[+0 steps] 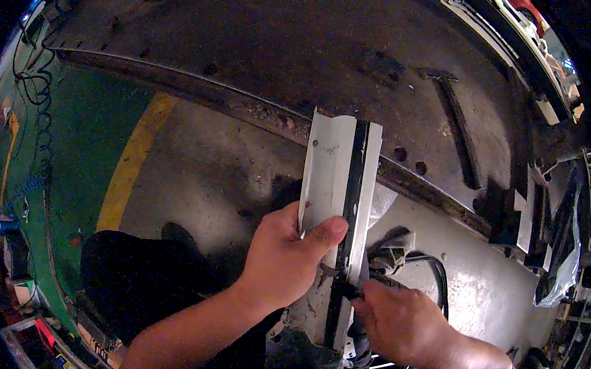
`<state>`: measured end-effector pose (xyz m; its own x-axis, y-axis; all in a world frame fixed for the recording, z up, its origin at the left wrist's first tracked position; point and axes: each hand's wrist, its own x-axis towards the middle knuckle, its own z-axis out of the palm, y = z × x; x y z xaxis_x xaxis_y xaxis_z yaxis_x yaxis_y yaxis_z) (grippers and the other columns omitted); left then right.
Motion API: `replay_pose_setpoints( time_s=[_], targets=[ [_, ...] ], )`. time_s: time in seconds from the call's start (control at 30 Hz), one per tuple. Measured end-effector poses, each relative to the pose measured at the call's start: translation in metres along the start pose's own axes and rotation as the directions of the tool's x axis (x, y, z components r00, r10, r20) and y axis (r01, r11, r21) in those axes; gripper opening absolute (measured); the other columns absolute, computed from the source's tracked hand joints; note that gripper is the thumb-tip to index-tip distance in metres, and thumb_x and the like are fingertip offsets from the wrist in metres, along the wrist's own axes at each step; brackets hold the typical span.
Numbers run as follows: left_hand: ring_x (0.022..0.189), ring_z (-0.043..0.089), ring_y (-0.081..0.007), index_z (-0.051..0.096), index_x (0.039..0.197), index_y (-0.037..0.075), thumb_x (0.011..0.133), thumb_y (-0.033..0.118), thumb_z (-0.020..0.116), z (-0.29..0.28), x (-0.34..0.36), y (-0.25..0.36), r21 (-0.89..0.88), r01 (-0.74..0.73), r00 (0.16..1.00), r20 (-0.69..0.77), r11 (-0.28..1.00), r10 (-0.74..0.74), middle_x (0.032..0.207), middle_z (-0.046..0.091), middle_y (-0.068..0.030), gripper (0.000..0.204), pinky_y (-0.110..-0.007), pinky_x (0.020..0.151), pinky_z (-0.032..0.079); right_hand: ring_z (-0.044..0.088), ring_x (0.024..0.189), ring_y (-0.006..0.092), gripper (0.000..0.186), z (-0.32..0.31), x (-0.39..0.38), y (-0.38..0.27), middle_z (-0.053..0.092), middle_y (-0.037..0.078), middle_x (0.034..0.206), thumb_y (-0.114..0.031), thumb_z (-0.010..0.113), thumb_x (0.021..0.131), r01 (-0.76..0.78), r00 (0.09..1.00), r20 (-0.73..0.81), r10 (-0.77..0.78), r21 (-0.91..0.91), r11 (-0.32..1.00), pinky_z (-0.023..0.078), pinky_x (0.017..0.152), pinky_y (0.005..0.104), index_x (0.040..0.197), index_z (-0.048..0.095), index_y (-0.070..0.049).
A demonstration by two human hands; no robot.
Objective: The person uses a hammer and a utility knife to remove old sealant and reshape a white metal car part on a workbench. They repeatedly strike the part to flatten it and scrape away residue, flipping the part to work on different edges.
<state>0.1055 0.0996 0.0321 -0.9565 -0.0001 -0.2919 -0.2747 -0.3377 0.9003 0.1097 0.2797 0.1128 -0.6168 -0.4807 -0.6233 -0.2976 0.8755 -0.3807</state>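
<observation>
A pale metal profile (328,163) was in the left hand (283,260), its far end near the dark table (288,52).
The left thumb pressed beside the black strip (354,180); the right hand (400,324) pinched a small black piece (351,291), its kind unclear. The profile could perhaps twist, if the left grip became too weak.

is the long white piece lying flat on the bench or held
Held: the left hand grips the white piece, thumb on its face, most of it short of the bench. Cannot tell whether its far end touches it.
</observation>
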Motion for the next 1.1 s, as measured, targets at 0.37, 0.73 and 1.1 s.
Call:
replay_pose_setpoints(
  time_s=[0.37,0.73,1.1],
  targets=[
    [0.079,0.061,-0.0106,0.065,0.103,-0.001,0.091,0.037,0.068,-0.004,-0.004,0.0,0.028,0.007,1.0,0.009,1.0,-0.007,0.087,0.068,-0.0044,0.04,-0.027,0.072,0.05,0.062,0.062,0.04,0.018,0.041,-0.021,0.003,0.06,0.017,0.069,-0.019,0.057,0.092,0.076,0.991,-0.114,-0.068,0.065,0.995,0.049,0.055,0.0493,0.09,0.048,-0.003],
    [0.081,0.061,-0.0106,0.064,0.104,-0.001,0.089,0.042,0.068,-0.004,-0.002,-0.007,0.04,-0.04,0.999,0.0,0.998,0.04,0.088,0.069,-0.0052,0.046,-0.028,0.073,0.049,0.062,0.062,0.0387,0.017,0.039,-0.026,0.008,0.059,0.016,0.069,-0.018,0.058,0.092,0.068,0.996,-0.066,-0.067,0.021,0.997,0.05,0.054,0.0474,0.087,0.05,-0.004],
    [0.076,0.06,-0.0093,0.065,0.104,0.0,0.09,0.04,0.068,0.0,0.006,-0.006,0.046,-0.038,0.999,-0.013,0.998,0.039,0.085,0.068,-0.0041,0.043,-0.027,0.07,0.049,0.063,0.068,0.038,0.016,-0.004,-0.005,0.018,0.061,0.016,0.075,-0.023,0.053,0.094,0.125,0.981,-0.157,-0.11,0.087,0.988,0.05,0.058,0.0492,0.095,0.052,-0.007]
  ],
)
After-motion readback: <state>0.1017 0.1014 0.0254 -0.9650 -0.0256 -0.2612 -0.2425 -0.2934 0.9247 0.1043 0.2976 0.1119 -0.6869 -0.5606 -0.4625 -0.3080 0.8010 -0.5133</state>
